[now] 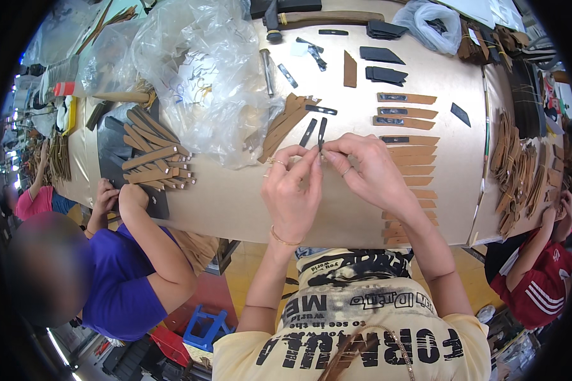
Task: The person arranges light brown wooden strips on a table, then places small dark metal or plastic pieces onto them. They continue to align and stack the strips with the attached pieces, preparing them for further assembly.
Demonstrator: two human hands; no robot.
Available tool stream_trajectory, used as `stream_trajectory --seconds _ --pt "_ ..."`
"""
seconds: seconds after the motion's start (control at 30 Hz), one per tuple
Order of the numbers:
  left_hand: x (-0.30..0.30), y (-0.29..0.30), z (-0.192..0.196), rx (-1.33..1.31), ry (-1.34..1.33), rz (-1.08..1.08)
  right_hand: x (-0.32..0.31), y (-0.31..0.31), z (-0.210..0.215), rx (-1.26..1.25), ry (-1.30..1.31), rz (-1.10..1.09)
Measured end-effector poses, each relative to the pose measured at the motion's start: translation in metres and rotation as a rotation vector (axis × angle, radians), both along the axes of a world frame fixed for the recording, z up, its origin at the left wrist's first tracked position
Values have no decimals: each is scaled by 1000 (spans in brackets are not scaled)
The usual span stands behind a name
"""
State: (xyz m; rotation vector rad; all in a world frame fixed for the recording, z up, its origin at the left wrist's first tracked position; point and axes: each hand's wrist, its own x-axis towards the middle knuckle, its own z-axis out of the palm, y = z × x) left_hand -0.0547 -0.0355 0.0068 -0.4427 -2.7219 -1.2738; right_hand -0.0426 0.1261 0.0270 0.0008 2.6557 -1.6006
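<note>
At frame centre, above the worktop (pixel 248 203), the left hand (pixel 292 190) and right hand (pixel 368 168) meet. Both grips are closed, pinching a thin black strip (pixel 322 134). Its long axis runs upward from the fingertips, away from the person; both hands are equally near.

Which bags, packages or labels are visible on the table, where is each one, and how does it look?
Large crumpled clear plastic bag: left of centre on the table, holding pale pieces.
Smaller clear plastic bag: far edge, right of centre, with dark pieces inside.
Small pale square label: far centre, lying flat.
No screens or signs are visible.
</note>
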Motion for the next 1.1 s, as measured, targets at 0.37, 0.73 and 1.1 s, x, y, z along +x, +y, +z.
stream_trajectory --seconds 0.37,0.73,1.1 --pt "-1 3 0 -30 -1 -24 1 1 -6 27 8 -30" --pt "-1 8 -1 70 -47 11 2 -2 -8 207 47 -17" --pt "-10 -21 -14 140 -95 176 -12 6 -16 469 172 -131"
